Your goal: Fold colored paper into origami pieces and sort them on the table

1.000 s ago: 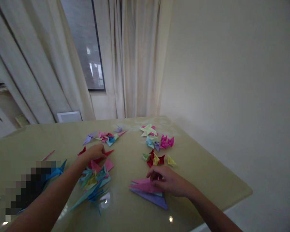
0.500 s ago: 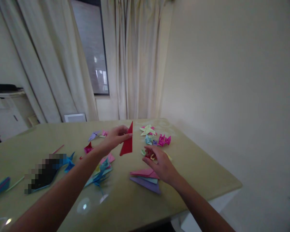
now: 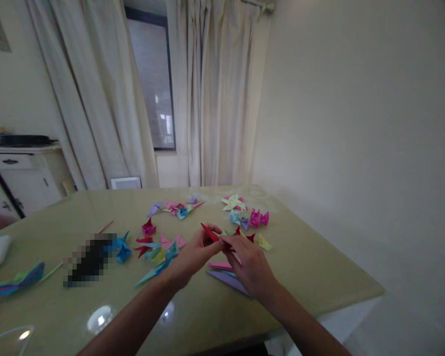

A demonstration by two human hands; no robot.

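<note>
A red folded paper (image 3: 209, 232) is pinched in my left hand (image 3: 196, 253), its narrow point sticking up to the left. My right hand (image 3: 251, 262) meets it from the other side, thumb and fingers closed on its near right end. Below the hands lie flat folded papers, a purple one (image 3: 228, 281) and a pink one (image 3: 217, 265), partly covered by my right hand. Just behind the right hand sit small folded pieces, among them a dark red one (image 3: 250, 238) and a yellow one (image 3: 264, 242).
Pale green star-shaped paper (image 3: 233, 201) and magenta folded pieces (image 3: 258, 218) lie at the back right. Blue (image 3: 123, 251) and teal (image 3: 159, 269) origami lies left of my hands. A colourful paper piece (image 3: 20, 282) rests farther left. A wall borders the table (image 3: 319, 282) on the right.
My left hand has come down and right with the red paper, now turned more edge-on. My right hand has left the small pieces and joined it on the paper. The view has shifted slightly left.
</note>
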